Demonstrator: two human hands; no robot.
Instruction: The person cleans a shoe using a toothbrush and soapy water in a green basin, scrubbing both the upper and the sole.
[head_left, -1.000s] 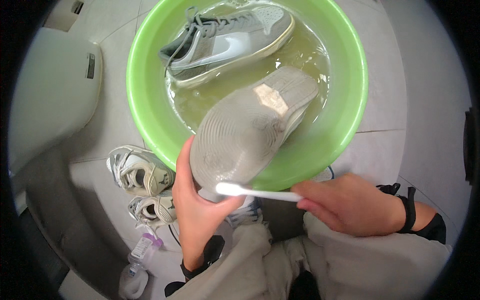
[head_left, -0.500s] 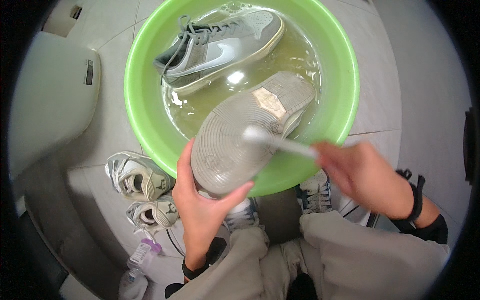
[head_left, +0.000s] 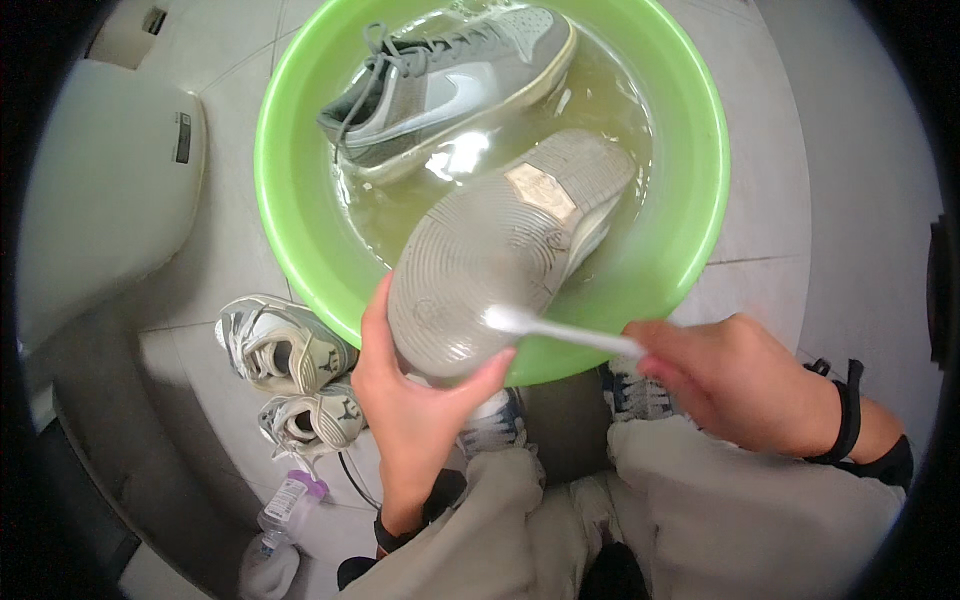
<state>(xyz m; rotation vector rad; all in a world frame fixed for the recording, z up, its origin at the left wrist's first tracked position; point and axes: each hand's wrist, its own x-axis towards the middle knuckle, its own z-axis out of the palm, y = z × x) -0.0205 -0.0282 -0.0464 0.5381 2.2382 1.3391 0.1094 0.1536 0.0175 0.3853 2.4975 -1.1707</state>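
Note:
My left hand (head_left: 425, 415) grips the toe end of a sneaker (head_left: 455, 265), thumb and fingers on either side of it. Its grey ribbed sole faces up, with a pale patch near the heel, and the heel end reaches over murky water. In my right hand (head_left: 735, 385) is a white brush (head_left: 580, 335), held by its handle. The brush head lies against the toe part of the sole; motion blurs it a little. A second grey sneaker (head_left: 450, 90) with a pale side stripe rests on its side in the green basin (head_left: 690, 180), partly in the water.
Left of the basin, a pair of pale sneakers (head_left: 285, 345) stands on the tiled floor (head_left: 235, 250). Below them lies a clear bottle (head_left: 285, 505) with a purple part. A white rounded fixture (head_left: 110, 190) fills the far left. My knees and shoes are close below the basin.
The brush has moved down the sole toward the toe, and my right hand has come lower with it. My left hand keeps its hold. The whole view has shifted slightly.

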